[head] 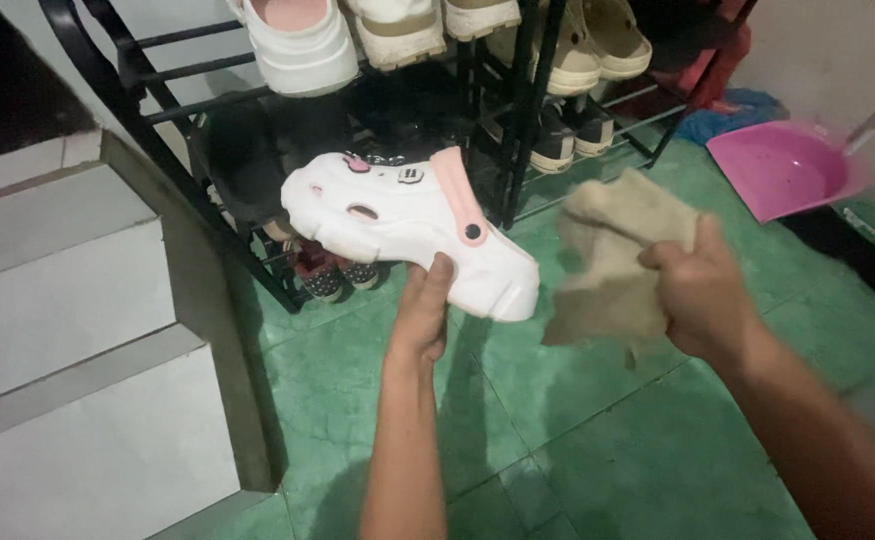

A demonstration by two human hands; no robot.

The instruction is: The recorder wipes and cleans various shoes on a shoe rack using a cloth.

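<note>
My left hand [423,312] grips the white clog [407,225] from beneath, fingers closed on its sole, holding it up before the shoe rack [517,120]. My right hand [702,295] clutches a bunched beige cloth [612,260] just beside it, ready for wiping.

Two bare forearms extended forward: left grip [423,305] raised, fingers curled upward and thumb on top, closed around what it holds; right grip [702,295] beside it, level, fisted shut, knuckles up, slightly motion-blurred.
</note>
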